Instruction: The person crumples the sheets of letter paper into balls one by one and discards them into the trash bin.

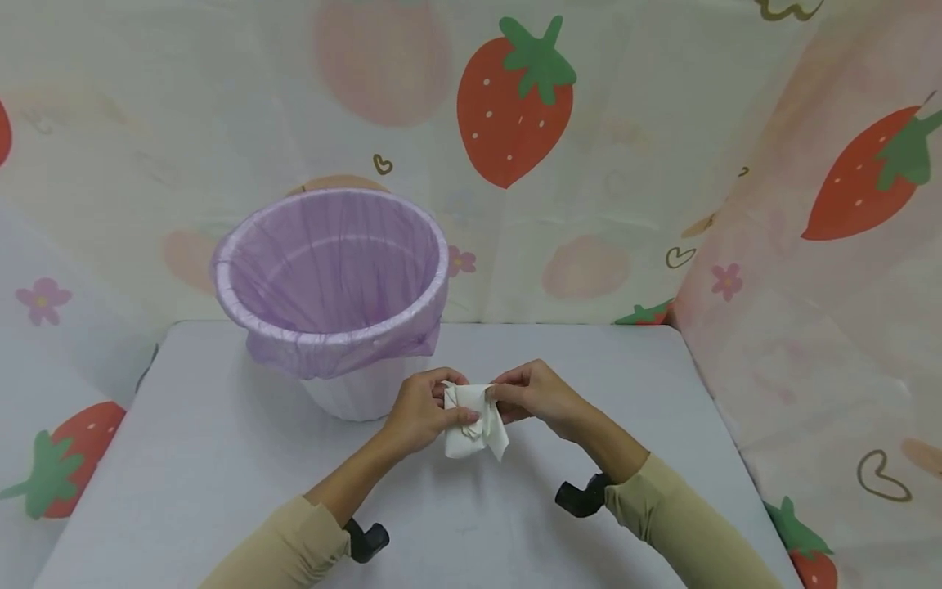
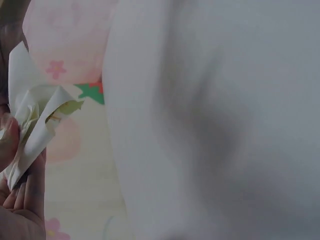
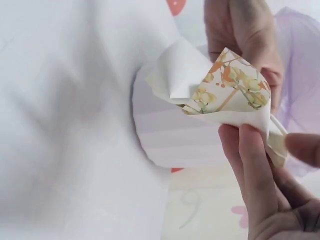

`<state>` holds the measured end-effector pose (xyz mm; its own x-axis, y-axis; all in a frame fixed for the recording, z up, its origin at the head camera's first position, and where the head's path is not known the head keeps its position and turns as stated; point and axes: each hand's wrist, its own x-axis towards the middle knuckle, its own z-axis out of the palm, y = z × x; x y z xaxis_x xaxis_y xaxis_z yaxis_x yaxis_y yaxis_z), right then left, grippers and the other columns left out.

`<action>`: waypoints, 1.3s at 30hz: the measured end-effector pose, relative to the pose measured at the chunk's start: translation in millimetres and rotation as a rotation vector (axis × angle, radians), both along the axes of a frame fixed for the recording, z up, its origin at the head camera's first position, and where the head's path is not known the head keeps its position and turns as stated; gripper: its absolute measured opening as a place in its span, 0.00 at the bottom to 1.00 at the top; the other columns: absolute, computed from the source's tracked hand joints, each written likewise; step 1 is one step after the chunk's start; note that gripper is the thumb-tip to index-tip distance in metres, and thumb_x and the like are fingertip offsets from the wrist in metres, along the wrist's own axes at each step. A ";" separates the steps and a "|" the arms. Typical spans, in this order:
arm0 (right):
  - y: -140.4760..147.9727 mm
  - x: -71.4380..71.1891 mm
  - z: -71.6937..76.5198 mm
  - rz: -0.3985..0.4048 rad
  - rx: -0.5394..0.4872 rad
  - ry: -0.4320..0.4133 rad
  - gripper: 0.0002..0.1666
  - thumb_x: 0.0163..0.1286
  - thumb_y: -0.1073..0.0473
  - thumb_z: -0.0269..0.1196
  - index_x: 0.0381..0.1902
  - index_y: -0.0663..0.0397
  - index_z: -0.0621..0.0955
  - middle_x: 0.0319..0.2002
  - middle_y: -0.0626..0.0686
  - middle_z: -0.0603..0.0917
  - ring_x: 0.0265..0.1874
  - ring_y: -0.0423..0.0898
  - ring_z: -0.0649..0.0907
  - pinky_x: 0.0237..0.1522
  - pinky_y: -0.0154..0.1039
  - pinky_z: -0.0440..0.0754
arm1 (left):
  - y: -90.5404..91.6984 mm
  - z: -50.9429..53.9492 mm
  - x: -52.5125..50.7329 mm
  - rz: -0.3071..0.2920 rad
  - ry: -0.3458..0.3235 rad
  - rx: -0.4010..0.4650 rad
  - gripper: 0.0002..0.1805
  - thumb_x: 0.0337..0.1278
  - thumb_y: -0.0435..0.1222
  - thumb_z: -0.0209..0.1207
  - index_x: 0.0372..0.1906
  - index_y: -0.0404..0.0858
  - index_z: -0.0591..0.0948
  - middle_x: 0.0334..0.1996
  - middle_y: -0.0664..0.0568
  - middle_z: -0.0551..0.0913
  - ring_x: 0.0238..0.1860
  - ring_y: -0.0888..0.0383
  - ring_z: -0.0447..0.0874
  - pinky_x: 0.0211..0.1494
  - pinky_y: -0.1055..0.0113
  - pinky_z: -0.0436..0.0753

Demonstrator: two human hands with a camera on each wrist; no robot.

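Note:
A folded piece of white paper (image 1: pixel 464 438) is held between both hands above the table, just right of the bin. In the right wrist view, one flap of the paper (image 3: pixel 232 85) shows a print of yellow and orange flowers. My left hand (image 1: pixel 421 413) grips its left side, the thumb lying across the front. My right hand (image 1: pixel 540 397) pinches the upper right edge, where a loose corner hangs down. The left wrist view catches the paper (image 2: pixel 37 115) at its left edge, with its folds partly raised. Some fingertips are hidden behind the paper.
A white bin (image 1: pixel 353 397) lined with a purple plastic bag (image 1: pixel 294 278) stands at the back left of the white-covered table (image 1: pixel 206 491). Behind and beside the table hangs a strawberry-print cloth (image 1: pixel 633 123). Black wrist-worn devices (image 1: pixel 581 496) sit below both forearms.

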<state>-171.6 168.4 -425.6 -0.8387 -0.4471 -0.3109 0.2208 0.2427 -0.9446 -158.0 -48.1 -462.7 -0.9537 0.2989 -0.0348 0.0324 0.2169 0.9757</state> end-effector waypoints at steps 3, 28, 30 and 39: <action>6.1 -0.4 -3.3 0.063 -0.090 -0.042 0.20 0.71 0.68 0.55 0.56 0.76 0.78 0.47 0.63 0.86 0.41 0.48 0.88 0.47 0.43 0.86 | -3.9 -1.8 -0.8 0.015 0.003 0.016 0.20 0.43 0.28 0.76 0.44 0.32 0.82 0.31 0.45 0.88 0.31 0.57 0.86 0.32 0.67 0.84; -6.1 13.6 -4.8 0.216 0.184 0.652 0.19 0.59 0.58 0.75 0.47 0.58 0.84 0.38 0.49 0.86 0.29 0.39 0.84 0.31 0.36 0.85 | 0.4 3.0 4.0 -0.061 -0.170 0.233 0.17 0.43 0.22 0.73 0.37 0.27 0.78 0.28 0.43 0.88 0.30 0.56 0.87 0.33 0.63 0.87; -4.8 11.7 -6.2 0.234 0.181 0.672 0.18 0.59 0.59 0.74 0.46 0.58 0.83 0.37 0.49 0.86 0.29 0.39 0.84 0.31 0.36 0.85 | 0.3 1.3 4.1 -0.072 -0.170 0.246 0.16 0.45 0.22 0.72 0.38 0.26 0.78 0.29 0.42 0.88 0.31 0.57 0.87 0.35 0.62 0.88; 0.3 8.1 -13.0 0.166 0.161 0.719 0.15 0.59 0.61 0.74 0.41 0.59 0.83 0.33 0.49 0.86 0.26 0.39 0.82 0.28 0.35 0.84 | -1.1 2.9 5.8 -0.198 -0.133 0.226 0.23 0.48 0.26 0.72 0.49 0.28 0.75 0.40 0.40 0.87 0.40 0.51 0.89 0.43 0.61 0.87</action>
